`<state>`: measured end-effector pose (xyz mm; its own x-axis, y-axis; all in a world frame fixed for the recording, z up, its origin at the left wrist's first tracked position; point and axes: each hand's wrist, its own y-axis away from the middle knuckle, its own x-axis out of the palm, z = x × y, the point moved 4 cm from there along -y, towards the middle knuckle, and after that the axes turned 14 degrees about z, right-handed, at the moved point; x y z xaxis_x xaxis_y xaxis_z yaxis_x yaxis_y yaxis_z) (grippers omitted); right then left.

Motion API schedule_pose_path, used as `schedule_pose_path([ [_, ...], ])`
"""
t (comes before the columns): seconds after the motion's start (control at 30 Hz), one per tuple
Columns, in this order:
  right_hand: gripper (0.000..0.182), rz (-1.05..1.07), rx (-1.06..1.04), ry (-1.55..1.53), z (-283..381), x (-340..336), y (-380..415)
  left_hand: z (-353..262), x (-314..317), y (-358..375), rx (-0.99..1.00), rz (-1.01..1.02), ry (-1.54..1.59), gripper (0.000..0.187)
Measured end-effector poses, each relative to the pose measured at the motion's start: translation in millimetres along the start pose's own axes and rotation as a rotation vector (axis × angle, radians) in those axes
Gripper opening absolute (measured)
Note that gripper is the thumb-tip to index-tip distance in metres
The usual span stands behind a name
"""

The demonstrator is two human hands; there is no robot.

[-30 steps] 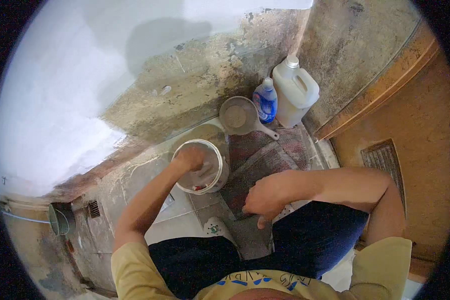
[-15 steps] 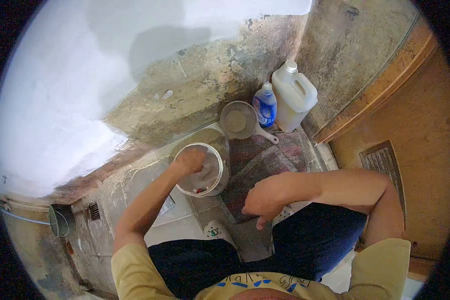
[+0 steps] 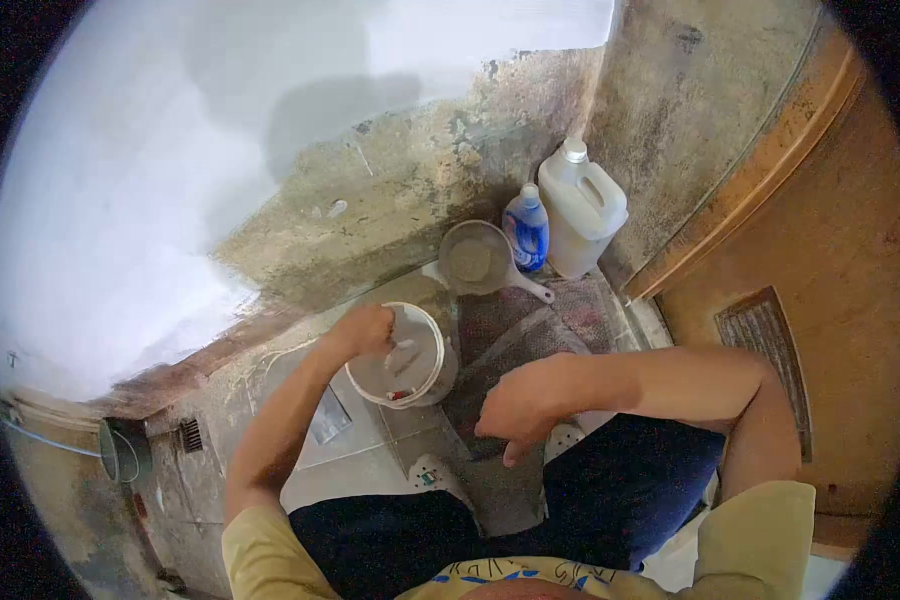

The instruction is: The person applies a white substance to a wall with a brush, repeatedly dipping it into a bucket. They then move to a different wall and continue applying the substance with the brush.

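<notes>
My left hand (image 3: pixel 363 332) is at the left rim of a white bucket (image 3: pixel 442 350). Its fingers curl down inside, and whatever they hold is hidden. Pale, elongated shapes show in the bucket beside the fingers, and a small red and white item (image 3: pixel 400 395) lies by the near rim. Over the dark mat, in front of my right knee, hangs my right hand (image 3: pixel 530 400), wrist bent, thumb apart from the loosely bent fingers, with nothing visible in it.
A long-handled dipper (image 3: pixel 474 258), a blue bottle (image 3: pixel 527 230) and a whitish jug (image 3: pixel 582 215) stand by the wall corner. A flat grey piece (image 3: pixel 330 416) lies left of the bucket. A wooden door (image 3: pixel 840 330) is at the right, a dark pail (image 3: pixel 125 450) at far left.
My left hand has moved from over the bucket's inside to its left rim. My right hand keeps nearly the same pose. The view has shifted slightly.
</notes>
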<state>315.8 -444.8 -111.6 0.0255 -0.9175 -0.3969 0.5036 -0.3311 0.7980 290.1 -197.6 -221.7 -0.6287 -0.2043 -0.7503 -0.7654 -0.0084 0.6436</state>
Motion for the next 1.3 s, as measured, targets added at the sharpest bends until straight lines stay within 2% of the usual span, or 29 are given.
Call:
schedule_pose_path([
  [0.1, 0.050, -0.027, 0.013, 0.024, 3, -6, 1, 0, -25, 20, 0.060, -0.146, 0.004, 0.025],
  [0.23, 0.049, 0.004, 0.056, 0.063, 11, -14, -2, -8, -71, 52, 0.090, -0.147, -0.045, 0.020],
  [0.33, 0.050, -0.093, 0.069, 0.050, 11, -13, -7, -18, -108, 83, 0.120, -0.187, -0.014, 0.020],
  [0.4, 0.047, -0.237, 0.024, 0.104, 8, -20, -9, -22, -128, 105, 0.185, -0.234, 0.052, 0.025],
  [0.43, 0.047, -0.237, 0.062, 0.131, 8, -22, -5, -17, -132, 109, 0.267, -0.295, 0.026, 0.025],
  [0.57, 0.047, -0.316, 0.134, 0.171, 17, -36, 11, -42, -163, 145, 0.280, -0.406, 0.103, 0.026],
  [0.63, 0.048, -0.343, 0.186, 0.141, 9, -36, 11, -47, -174, 153, 0.237, -0.574, 0.059, 0.024],
  [0.7, 0.050, -0.491, 0.163, 0.203, 6, -38, 16, -62, -185, 156, 0.239, -0.647, 0.106, 0.022],
  [0.73, 0.050, -0.491, 0.189, 0.220, 2, -35, 13, -70, -191, 157, 0.231, -0.686, 0.161, 0.020],
  [0.8, 0.049, -0.692, 0.191, 0.357, 4, -35, 18, -88, -199, 160, 0.312, -0.807, 0.143, 0.020],
  [0.87, 0.050, -0.668, 0.267, 0.350, 11, -44, 17, -97, -205, 150, 0.475, -0.938, 0.291, 0.017],
  [0.9, 0.051, -0.601, 0.303, 0.279, 14, -47, 15, -104, -207, 145, 0.486, -0.955, 0.284, 0.017],
  [0.93, 0.053, -0.536, 0.339, 0.207, 16, -47, 16, -113, -211, 144, 0.586, -1.031, 0.283, 0.015],
  [0.97, 0.053, -0.562, 0.309, 0.233, 22, -47, 20, -121, -214, 143, 0.687, -1.104, 0.275, 0.013],
  [1.0, 0.053, -0.567, 0.324, 0.243, 29, -49, 18, -128, -217, 138, 0.696, -1.115, 0.262, 0.013],
  [1.07, 0.048, -0.386, 0.426, 0.267, 35, -52, 9, -141, -229, 139, 0.722, -1.323, 0.147, 0.013],
  [1.1, 0.047, -0.360, 0.454, 0.264, 35, -53, 9, -145, -238, 140, 0.737, -1.246, 0.142, 0.015],
  [1.2, 0.044, -0.428, 0.458, 0.191, 23, -50, 30, -161, -263, 133, 0.759, -1.307, 0.265, 0.020],
  [1.23, 0.043, -0.445, 0.457, 0.170, 19, -48, 34, -166, -271, 134, 0.757, -1.255, 0.350, 0.025],
  [1.3, 0.042, -0.468, 0.470, 0.137, 8, -44, 40, -173, -289, 133, 0.796, -1.310, 0.342, 0.024],
])
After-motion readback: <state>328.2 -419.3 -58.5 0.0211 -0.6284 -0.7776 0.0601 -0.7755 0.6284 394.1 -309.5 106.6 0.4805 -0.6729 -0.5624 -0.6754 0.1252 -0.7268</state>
